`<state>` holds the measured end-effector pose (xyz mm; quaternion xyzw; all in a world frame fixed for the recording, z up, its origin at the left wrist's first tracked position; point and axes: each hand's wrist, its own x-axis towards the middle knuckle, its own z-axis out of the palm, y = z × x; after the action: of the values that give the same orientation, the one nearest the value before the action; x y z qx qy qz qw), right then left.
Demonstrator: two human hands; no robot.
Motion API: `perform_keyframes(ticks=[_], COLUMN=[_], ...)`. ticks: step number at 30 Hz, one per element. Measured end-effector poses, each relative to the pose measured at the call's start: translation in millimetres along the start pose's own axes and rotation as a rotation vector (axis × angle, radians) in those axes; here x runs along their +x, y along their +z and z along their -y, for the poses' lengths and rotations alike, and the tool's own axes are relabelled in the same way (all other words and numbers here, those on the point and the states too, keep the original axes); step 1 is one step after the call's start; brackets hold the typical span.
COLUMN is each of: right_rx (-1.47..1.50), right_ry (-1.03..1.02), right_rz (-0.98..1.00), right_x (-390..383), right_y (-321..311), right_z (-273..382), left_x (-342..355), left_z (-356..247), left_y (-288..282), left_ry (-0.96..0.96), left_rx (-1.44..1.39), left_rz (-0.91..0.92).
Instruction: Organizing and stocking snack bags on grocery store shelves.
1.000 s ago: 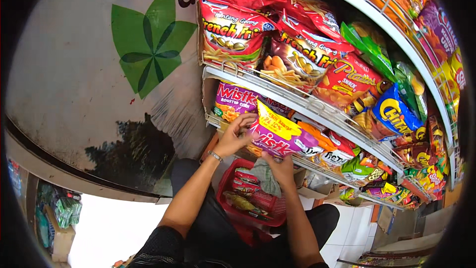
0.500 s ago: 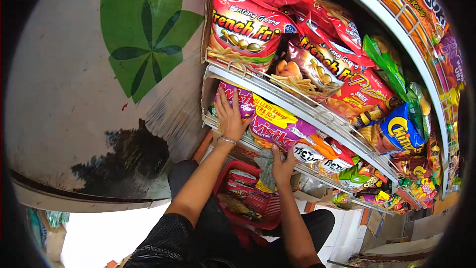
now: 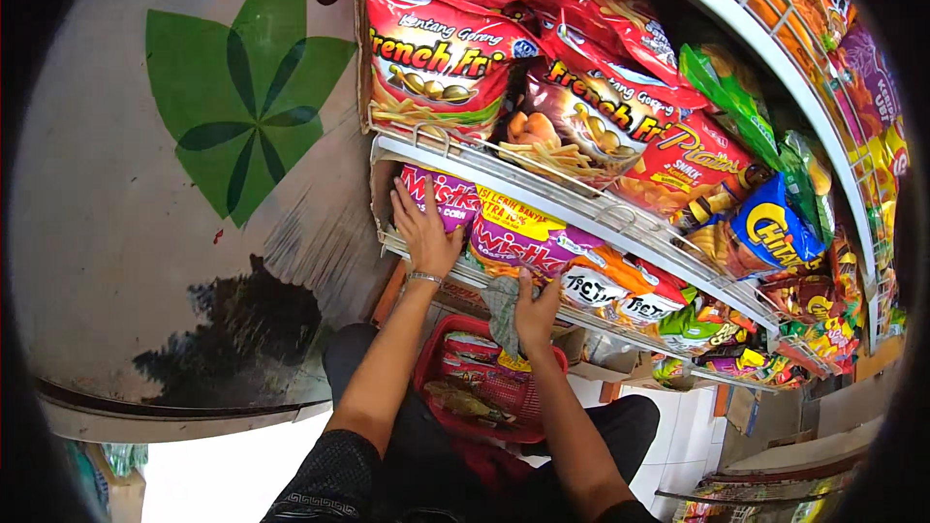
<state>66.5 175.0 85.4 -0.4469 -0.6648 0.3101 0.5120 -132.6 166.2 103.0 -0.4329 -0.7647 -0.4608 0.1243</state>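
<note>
My left hand (image 3: 426, 232) lies with fingers spread on a purple snack bag (image 3: 446, 189) at the left end of a lower rack shelf. Beside it sits a second purple bag (image 3: 518, 242) with a yellow top. My right hand (image 3: 533, 315) is just below that bag, thumb raised against its lower edge, closed on a grey-green cloth (image 3: 501, 318). Under both hands, a red plastic basket (image 3: 436, 412) between my legs contains several small packets (image 3: 470, 363).
The curved wire rack (image 3: 601, 196) holds red chip bags (image 3: 436, 58), a blue bag (image 3: 775, 223) and other colourful packs. A large board (image 3: 155, 252) with a green leaf print stands at left. Cardboard boxes (image 3: 625, 368) sit under the shelves, above white floor tiles (image 3: 678, 441).
The yellow-topped purple bag now sits back in the shelf row. My left hand has moved up and left onto the neighbouring bag; my right hand has moved slightly left. The view has shifted.
</note>
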Motion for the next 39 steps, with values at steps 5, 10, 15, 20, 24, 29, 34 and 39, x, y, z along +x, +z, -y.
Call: perform_keyframes(ticks=[5,10,15,20,24,29,34,39], right_rx=[-0.091,-0.189,-0.354,-0.365,-0.463,-0.701,-0.456,-0.527], right_ry=[-0.046,-0.053,0.1,0.063,0.135,0.074,-0.29,-0.291], right_rz=[-0.064,0.017,0.171,0.172,0.242,0.53,0.47,0.483], right_x=[2,14,30,25,25,8,31,60], right_y=[8,4,-5,-13,-27,-45,-19,-5], right_z=[-2,-7,-9,9,10,83,106,91], left_x=[2,0,-1,-22,-27,-28,-24,-14], left_z=[-2,-4,-15,-6,-33,-32,-26,-19], left_y=[-1,4,1,-2,-7,-1,5,8], left_ry=[0.13,0.139,0.181,0.338,0.382,0.436,0.536,0.622], left_rx=[-0.05,0.048,-0.042,-0.521,-0.505,-0.392,-0.333,-0.192], left_rz=[-0.049,-0.017,-0.088,0.038,0.12,0.124,0.284,0.298])
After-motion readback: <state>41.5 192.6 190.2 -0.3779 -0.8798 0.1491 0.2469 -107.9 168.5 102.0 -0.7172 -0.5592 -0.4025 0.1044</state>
